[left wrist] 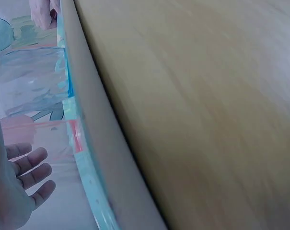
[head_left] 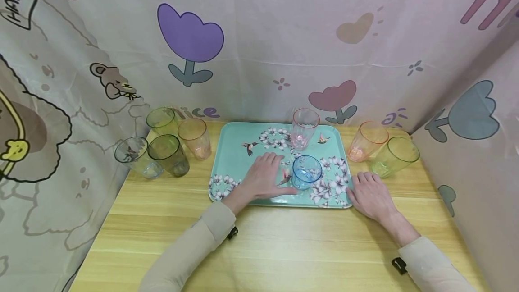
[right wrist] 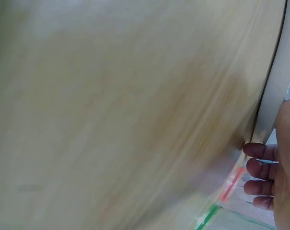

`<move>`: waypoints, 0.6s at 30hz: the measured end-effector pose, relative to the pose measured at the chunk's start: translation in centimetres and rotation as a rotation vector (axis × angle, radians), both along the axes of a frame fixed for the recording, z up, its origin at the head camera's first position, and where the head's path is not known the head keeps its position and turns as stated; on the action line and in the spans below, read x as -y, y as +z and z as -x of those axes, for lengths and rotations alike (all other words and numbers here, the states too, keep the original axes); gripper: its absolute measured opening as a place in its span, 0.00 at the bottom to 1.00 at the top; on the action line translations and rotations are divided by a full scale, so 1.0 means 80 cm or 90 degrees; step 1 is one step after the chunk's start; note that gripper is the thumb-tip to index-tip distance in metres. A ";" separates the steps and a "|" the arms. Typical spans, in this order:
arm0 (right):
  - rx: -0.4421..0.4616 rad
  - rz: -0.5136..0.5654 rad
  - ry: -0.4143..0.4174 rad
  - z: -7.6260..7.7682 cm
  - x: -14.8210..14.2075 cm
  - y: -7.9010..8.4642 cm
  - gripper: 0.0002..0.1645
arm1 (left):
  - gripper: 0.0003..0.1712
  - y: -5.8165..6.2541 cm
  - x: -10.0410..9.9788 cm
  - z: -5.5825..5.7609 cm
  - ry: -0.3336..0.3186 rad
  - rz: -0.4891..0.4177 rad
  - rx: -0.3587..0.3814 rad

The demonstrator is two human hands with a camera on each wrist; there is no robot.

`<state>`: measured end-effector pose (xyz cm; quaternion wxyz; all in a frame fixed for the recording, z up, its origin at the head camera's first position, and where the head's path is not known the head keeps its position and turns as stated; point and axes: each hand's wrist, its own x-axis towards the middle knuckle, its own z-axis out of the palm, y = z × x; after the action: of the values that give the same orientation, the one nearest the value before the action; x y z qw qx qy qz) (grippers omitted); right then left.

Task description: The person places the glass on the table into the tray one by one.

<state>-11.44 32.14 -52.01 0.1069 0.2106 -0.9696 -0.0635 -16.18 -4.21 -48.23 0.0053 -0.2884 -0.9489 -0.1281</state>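
Observation:
A clear blue glass [head_left: 307, 173] stands on the mint-green floral tray [head_left: 235, 148]. My left hand [head_left: 263, 177] is over the tray just left of this glass, thumb spread away from the fingers, and it holds nothing. In the left wrist view the fingers [left wrist: 34, 167] are loosely bent, with the blue glass [left wrist: 29, 76] beyond them. Behind the blue glass, a pink glass [head_left: 304, 132] stands near the tray's back edge. My right hand [head_left: 371, 195] rests at the tray's right front corner, its thumb close to the rim, and holds nothing.
On the table left of the tray stand a yellow-green glass [head_left: 161, 123], an orange one [head_left: 196, 141], a dark grey one [head_left: 168, 157] and a clear one [head_left: 139, 159]. To the right are an orange-rimmed glass [head_left: 366, 143] and a green glass [head_left: 393, 159]. A printed curtain [head_left: 259, 35] hangs behind.

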 end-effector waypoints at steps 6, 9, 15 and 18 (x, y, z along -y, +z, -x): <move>0.005 -0.004 -0.002 -0.001 0.000 0.000 0.22 | 0.67 0.006 0.022 -0.006 0.015 0.006 -0.014; 0.004 -0.005 -0.002 0.000 0.000 0.000 0.22 | 0.68 0.010 0.034 -0.010 0.023 -0.006 -0.014; -0.001 -0.002 0.000 0.000 0.000 -0.001 0.22 | 0.68 0.022 0.059 -0.021 0.046 -0.044 -0.023; -0.001 -0.002 0.000 0.000 -0.001 -0.001 0.22 | 0.69 0.029 0.071 -0.026 0.064 -0.056 -0.034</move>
<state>-11.46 32.19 -52.10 0.1077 0.2109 -0.9694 -0.0652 -14.07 -9.89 -45.95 0.0496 -0.2429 -0.9552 -0.1616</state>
